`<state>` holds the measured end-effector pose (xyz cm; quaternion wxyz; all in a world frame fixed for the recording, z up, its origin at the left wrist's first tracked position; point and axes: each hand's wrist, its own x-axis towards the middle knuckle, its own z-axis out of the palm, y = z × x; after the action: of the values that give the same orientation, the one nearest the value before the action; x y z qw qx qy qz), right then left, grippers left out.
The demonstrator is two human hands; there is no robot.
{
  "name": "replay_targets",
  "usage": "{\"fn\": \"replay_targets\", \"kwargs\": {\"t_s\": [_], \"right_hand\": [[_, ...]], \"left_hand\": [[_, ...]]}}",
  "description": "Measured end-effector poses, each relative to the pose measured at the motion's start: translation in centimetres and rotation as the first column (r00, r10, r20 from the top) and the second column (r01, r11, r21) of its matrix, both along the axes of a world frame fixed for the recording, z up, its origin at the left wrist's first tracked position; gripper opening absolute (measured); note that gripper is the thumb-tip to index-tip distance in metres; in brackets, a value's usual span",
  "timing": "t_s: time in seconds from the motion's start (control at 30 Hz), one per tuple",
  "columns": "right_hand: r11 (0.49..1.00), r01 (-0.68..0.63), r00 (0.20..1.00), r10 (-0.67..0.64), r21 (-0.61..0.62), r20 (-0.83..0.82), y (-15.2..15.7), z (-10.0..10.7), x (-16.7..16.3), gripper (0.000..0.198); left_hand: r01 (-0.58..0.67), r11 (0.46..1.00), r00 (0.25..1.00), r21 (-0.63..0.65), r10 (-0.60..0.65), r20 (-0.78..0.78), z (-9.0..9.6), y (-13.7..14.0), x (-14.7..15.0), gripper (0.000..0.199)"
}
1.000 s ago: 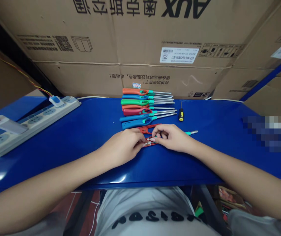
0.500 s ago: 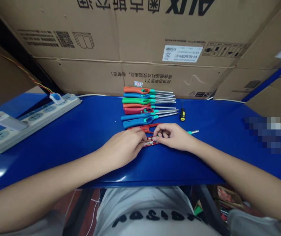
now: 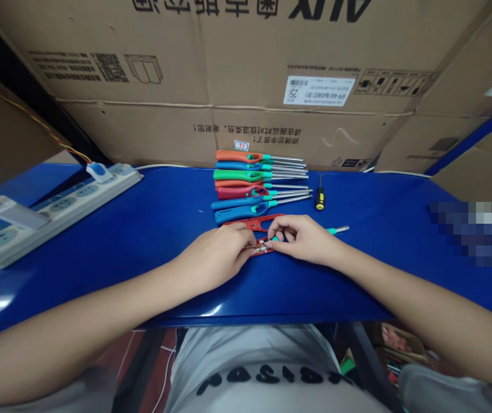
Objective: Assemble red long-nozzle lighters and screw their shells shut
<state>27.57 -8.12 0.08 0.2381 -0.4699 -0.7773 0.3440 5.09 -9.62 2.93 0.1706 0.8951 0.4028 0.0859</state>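
An opened red stick lighter (image 3: 256, 250) lies on the blue table, with small white and brown parts showing inside its lower half. My left hand (image 3: 222, 252) is closed on the left end of that half. My right hand (image 3: 303, 238) pinches at its middle; the tiny piece between thumb and finger cannot be made out. A green part (image 3: 277, 238) shows under the right fingers. To the right of that hand a metal tube with a green collar (image 3: 338, 230) sticks out. Just behind lies the other red shell half (image 3: 250, 223), partly covered by my hands.
Several finished-looking stick lighters (image 3: 239, 175) lie in a row behind the shells, beside a black and yellow screwdriver (image 3: 320, 198). A white power strip (image 3: 62, 209) with plugs runs along the left. Large cardboard boxes (image 3: 246, 69) wall off the back of the blue table (image 3: 163, 206).
My right fingertips have shifted slightly at the lighter's middle, and more of the green part shows beneath them. The left hand has stayed almost in place.
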Motion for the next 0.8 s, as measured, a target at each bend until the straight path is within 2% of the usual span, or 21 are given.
{"fn": "replay_targets", "kwargs": {"t_s": [0.13,0.37,0.57,0.63,0.73,0.8], "right_hand": [[0.999,-0.014,1.000,0.014,0.030,0.004,0.0,0.0,0.0,0.014],[0.999,-0.026,0.996,0.022,-0.043,-0.083,0.2,-0.1,0.2,0.017],[0.998,-0.022,0.995,0.017,-0.051,-0.094,0.4,-0.3,0.3,0.019],[0.998,-0.029,0.995,0.022,-0.063,-0.101,0.4,-0.4,0.3,0.020],[0.994,-0.045,0.993,0.033,-0.100,-0.117,0.6,-0.2,0.5,0.024],[0.989,-0.051,0.987,0.030,-0.137,-0.155,0.8,0.3,1.0,0.029]], "left_hand": [[-0.013,1.000,0.999,-0.013,0.013,0.032,0.0,0.0,0.0,0.014],[-0.020,0.996,0.992,-0.084,0.030,0.120,0.0,0.7,0.1,0.011],[-0.014,0.994,0.984,-0.104,0.032,0.173,-0.3,1.4,-0.1,0.012],[-0.017,0.983,0.978,-0.180,0.053,0.201,-0.4,2.1,-0.2,0.008],[-0.014,0.934,0.965,-0.357,0.106,0.240,-0.5,3.0,-0.3,0.010],[-0.004,0.924,0.962,-0.382,0.108,0.250,-0.6,3.3,-0.4,0.011]]}}
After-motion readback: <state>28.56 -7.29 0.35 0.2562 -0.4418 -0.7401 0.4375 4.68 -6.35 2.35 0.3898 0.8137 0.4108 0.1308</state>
